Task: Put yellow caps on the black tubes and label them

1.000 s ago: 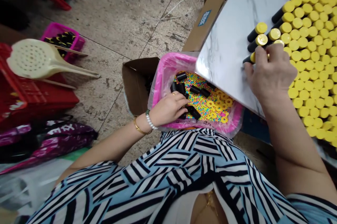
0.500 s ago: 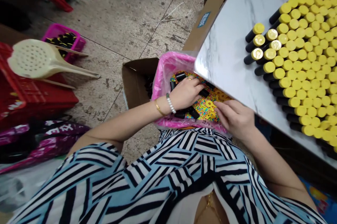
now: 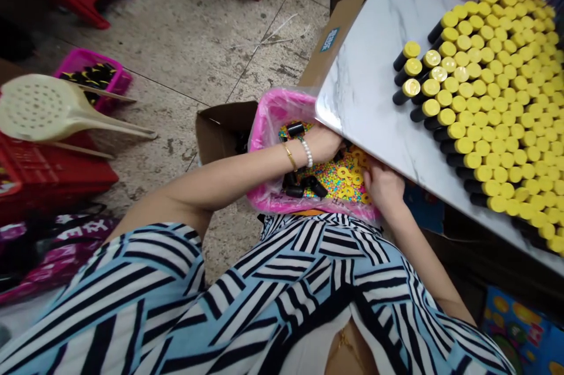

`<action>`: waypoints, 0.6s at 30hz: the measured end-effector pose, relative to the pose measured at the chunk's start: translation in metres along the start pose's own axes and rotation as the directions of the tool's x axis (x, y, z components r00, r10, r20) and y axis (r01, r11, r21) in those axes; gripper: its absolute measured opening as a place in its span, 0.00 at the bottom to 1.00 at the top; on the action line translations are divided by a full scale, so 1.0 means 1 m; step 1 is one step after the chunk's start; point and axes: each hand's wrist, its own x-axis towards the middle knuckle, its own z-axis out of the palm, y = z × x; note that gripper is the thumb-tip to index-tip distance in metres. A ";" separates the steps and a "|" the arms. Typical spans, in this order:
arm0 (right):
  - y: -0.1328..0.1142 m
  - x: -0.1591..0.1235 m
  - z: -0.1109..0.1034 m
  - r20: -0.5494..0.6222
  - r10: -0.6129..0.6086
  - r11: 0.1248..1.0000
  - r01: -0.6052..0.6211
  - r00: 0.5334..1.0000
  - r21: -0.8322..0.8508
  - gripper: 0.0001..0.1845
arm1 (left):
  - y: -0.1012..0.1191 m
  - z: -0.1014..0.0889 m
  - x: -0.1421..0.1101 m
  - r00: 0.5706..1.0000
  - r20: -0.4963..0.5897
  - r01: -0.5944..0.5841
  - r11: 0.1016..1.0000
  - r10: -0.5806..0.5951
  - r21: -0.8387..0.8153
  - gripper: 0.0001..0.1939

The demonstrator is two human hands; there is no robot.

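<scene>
Both hands are down in a pink tray (image 3: 269, 128) lined with clear plastic. My left hand (image 3: 326, 143) reaches to the far side, its fingers hidden under the edge of the marble tabletop (image 3: 365, 75), so I cannot tell whether it holds anything. A pearl bracelet (image 3: 307, 153) and a gold bangle (image 3: 289, 156) sit on that wrist. My right hand (image 3: 382, 182) is just beside the yellow rings (image 3: 348, 178), apart from the left, and its fingers are hidden too, so I cannot tell its grip. Black tubes (image 3: 294, 191) lie on small colored beads (image 3: 326, 169) in the tray. Packed rows of yellow-capped tubes (image 3: 480, 110) cover the tabletop at right. A cardboard box (image 3: 224, 131) stands just left of the tray. Farther off, at left on the floor, are a red crate (image 3: 48, 178), a cream strainer (image 3: 35, 107) and a pink basket (image 3: 90, 72).
</scene>
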 end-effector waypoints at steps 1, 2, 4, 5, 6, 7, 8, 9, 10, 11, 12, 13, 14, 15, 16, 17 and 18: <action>-0.003 0.001 -0.001 0.019 0.001 1.000 -0.001 1.000 0.003 0.24 | -0.001 0.000 0.002 1.000 0.015 0.018 1.000 -0.018 0.005 0.20; -0.005 0.000 -0.001 0.027 0.002 1.000 -0.003 1.000 0.024 0.24 | -0.001 0.001 0.001 0.999 0.010 0.042 0.999 -0.042 0.029 0.20; -0.008 -0.004 -0.001 0.012 0.017 0.996 -0.018 1.000 0.091 0.23 | -0.001 0.003 -0.008 0.994 -0.058 0.102 0.991 -0.098 0.084 0.23; -0.009 -0.008 -0.001 0.002 0.025 0.992 -0.026 1.000 0.123 0.22 | -0.001 0.005 -0.015 0.989 -0.092 0.126 0.986 -0.117 0.105 0.25; -0.010 -0.011 0.000 -0.002 0.030 0.988 -0.029 1.000 0.151 0.21 | 0.000 0.007 -0.022 0.986 -0.107 0.139 0.983 -0.126 0.124 0.26; -0.010 -0.014 0.001 -0.001 0.026 0.984 -0.025 1.000 0.175 0.21 | 0.001 0.010 -0.029 0.987 -0.106 0.135 0.981 -0.121 0.142 0.27; -0.011 -0.016 0.002 0.000 0.015 0.980 -0.014 1.000 0.198 0.20 | 0.003 0.013 -0.036 0.991 -0.094 0.114 0.981 -0.100 0.158 0.27; -0.013 -0.017 0.002 0.001 -0.004 0.976 0.004 1.000 0.218 0.19 | 0.004 0.015 -0.041 0.995 -0.081 0.076 0.981 -0.063 0.176 0.26; -0.014 -0.018 0.002 -0.004 -0.027 0.972 0.027 1.000 0.234 0.19 | 0.006 0.018 -0.046 0.997 -0.074 0.028 0.980 -0.014 0.196 0.24; -0.016 -0.018 0.002 -0.013 -0.050 0.969 0.051 0.999 0.241 0.19 | 0.008 0.019 -0.049 0.997 -0.070 -0.026 0.976 0.042 0.218 0.22; -0.017 -0.017 0.001 -0.022 -0.071 0.968 0.074 0.997 0.238 0.19 | 0.009 0.020 -0.051 0.993 -0.061 -0.082 0.967 0.099 0.241 0.19; -0.019 -0.015 0.000 -0.028 -0.088 0.970 0.092 0.996 0.227 0.19 | 0.010 0.021 -0.052 0.988 -0.042 -0.135 0.956 0.150 0.261 0.17; -0.020 -0.014 -0.001 -0.030 -0.101 0.972 0.105 0.994 0.211 0.19 | 0.010 0.022 -0.051 0.981 -0.014 -0.181 0.945 0.192 0.272 0.16; -0.020 -0.012 -0.003 -0.026 -0.111 0.974 0.113 0.994 0.196 0.19 | 0.010 0.023 -0.050 0.975 0.015 -0.217 0.937 0.222 0.273 0.15; -0.021 -0.011 -0.004 -0.021 -0.117 0.976 0.119 0.993 0.184 0.19 | 0.009 0.024 -0.049 0.970 0.041 -0.241 0.935 0.238 0.261 0.15; -0.021 -0.010 -0.005 -0.015 -0.121 0.976 0.122 0.993 0.178 0.19 | 0.009 0.025 -0.047 0.967 0.063 -0.254 0.938 0.246 0.235 0.15; -0.022 -0.010 -0.006 -0.012 -0.124 0.976 0.124 0.992 0.177 0.19 | 0.009 0.026 -0.046 0.964 0.085 -0.264 0.944 0.252 0.199 0.14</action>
